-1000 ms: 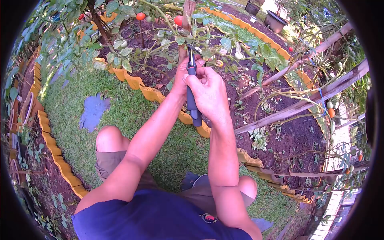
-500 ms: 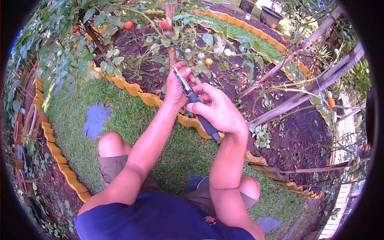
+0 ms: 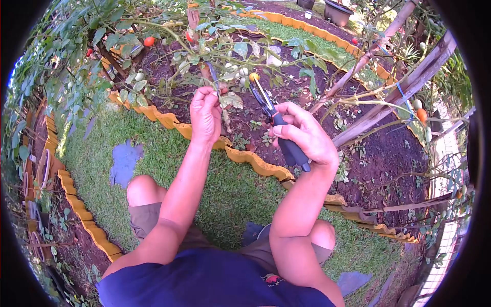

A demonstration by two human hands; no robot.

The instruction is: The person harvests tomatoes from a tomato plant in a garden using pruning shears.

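My left hand (image 3: 206,115) is closed in a pinch near a wooden stake (image 3: 193,20), at the lower end of a dark narrow strip (image 3: 213,72) that hangs among the tomato stems. A wilted leaf (image 3: 231,100) is beside its fingertips. In my right hand (image 3: 307,134) is a pair of pruning shears with dark handles (image 3: 292,146). Their blades (image 3: 262,96) point up and left, and the tip appears close to a yellow-orange tomato (image 3: 253,77). Pale green tomatoes (image 3: 242,72) hang between the two hands.
Red tomatoes (image 3: 149,41) hang at the upper left. Wavy yellow edging (image 3: 245,155) separates soil from grass (image 3: 153,128). A slanted wooden pole (image 3: 409,92) with blue string (image 3: 403,93) crosses the right side. A dark pot (image 3: 337,14) stands at the back.
My hands have moved apart. The left has shifted left and pinches at the dark strip; the right has moved right with the shears, whose blades are now away from the left hand.
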